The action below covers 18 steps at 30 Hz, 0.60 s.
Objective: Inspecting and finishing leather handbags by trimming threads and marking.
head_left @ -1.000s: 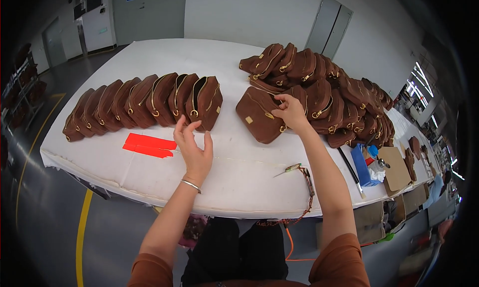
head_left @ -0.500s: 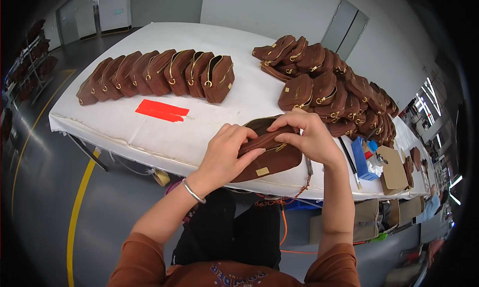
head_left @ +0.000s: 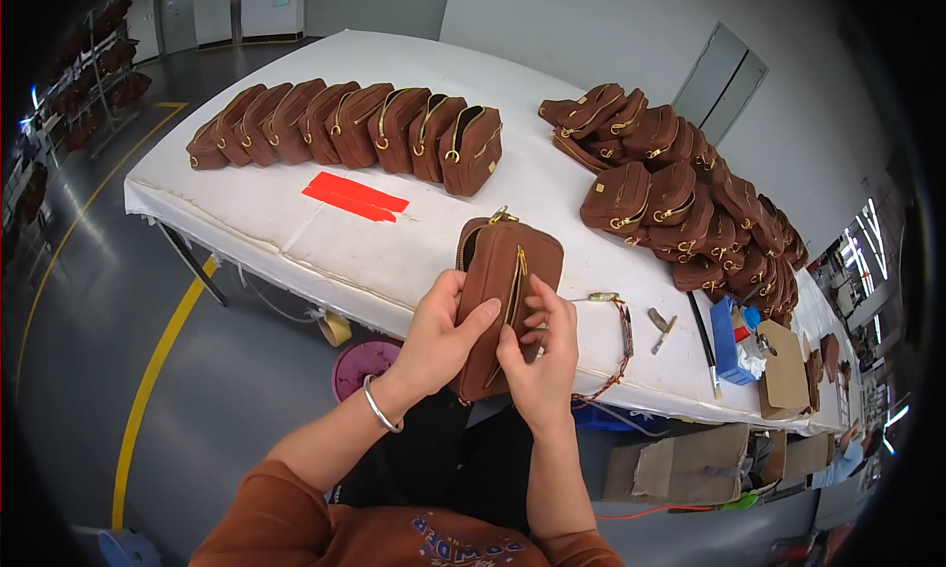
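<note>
A brown zippered bag (head_left: 540, 254) is held upright at the table's near edge, tilted a little. My left hand (head_left: 441, 328) grips its left side, thumb lying on the front panel and fingers behind. At the front pocket's gold zipper, which is parted, my right hand (head_left: 540, 348) has its thumb against the opening's edge and its fingers curled on the bag's right side. The top zipper along the left side also gapes, showing a dark lining. Whether the right fingers pinch the pocket edge is hard to see.
On the white table (head_left: 266, 207) stands a row of brown bags (head_left: 360, 124) at the far left. More bags are heaped (head_left: 680, 188) at the right. Red tape (head_left: 355, 197), a brush (head_left: 706, 345), a corded tool (head_left: 626, 340) and a blue box (head_left: 731, 345) lie nearby. Below is a pink bin (head_left: 363, 367).
The bag has turned from lying sideways to upright, its front pocket now facing me. My right hand has moved from the top opening down to the front zipper.
</note>
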Available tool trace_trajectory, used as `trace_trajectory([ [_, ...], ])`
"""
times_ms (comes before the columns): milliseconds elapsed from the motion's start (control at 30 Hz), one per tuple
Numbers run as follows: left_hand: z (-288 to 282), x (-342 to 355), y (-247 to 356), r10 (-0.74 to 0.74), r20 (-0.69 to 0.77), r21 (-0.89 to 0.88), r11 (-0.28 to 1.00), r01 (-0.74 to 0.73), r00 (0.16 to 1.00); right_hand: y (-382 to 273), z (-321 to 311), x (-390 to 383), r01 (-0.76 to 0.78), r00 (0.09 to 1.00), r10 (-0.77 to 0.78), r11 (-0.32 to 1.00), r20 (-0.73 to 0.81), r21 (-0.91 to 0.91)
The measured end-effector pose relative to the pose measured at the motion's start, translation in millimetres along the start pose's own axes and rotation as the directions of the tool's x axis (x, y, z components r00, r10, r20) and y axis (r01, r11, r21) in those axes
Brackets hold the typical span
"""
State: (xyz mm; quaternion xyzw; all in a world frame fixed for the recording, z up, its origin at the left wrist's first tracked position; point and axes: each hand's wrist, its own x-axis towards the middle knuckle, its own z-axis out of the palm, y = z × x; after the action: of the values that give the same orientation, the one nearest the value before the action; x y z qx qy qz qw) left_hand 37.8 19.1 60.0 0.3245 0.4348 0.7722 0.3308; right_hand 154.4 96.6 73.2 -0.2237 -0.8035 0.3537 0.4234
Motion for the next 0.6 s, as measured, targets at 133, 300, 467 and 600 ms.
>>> trace_trajectory([
  [133,-3.8,-11.5,-8.1,-0.033,-0.018,-0.024,0.999,0.032,0.999,13.4,1.3,-8.5,-0.107,0.991,0.099,0.990,0.089,0.095],
  [300,-8.0,-22.3,-18.1,-0.063,-0.040,-0.089,0.994,0.060,0.997,27.4,-1.5,-18.6,-0.219,0.964,0.163,0.934,0.208,0.284],
  [467,-13.9,-32.9,-27.0,-0.034,-0.017,-0.142,0.989,0.031,0.999,32.2,-3.0,-27.1,-0.268,0.945,0.164,0.886,0.283,0.379],
  [600,-16.2,-38.5,-30.0,-0.056,-0.032,-0.161,0.986,0.050,0.998,32.0,0.9,-34.3,-0.238,0.952,0.162,0.925,0.262,0.295],
])
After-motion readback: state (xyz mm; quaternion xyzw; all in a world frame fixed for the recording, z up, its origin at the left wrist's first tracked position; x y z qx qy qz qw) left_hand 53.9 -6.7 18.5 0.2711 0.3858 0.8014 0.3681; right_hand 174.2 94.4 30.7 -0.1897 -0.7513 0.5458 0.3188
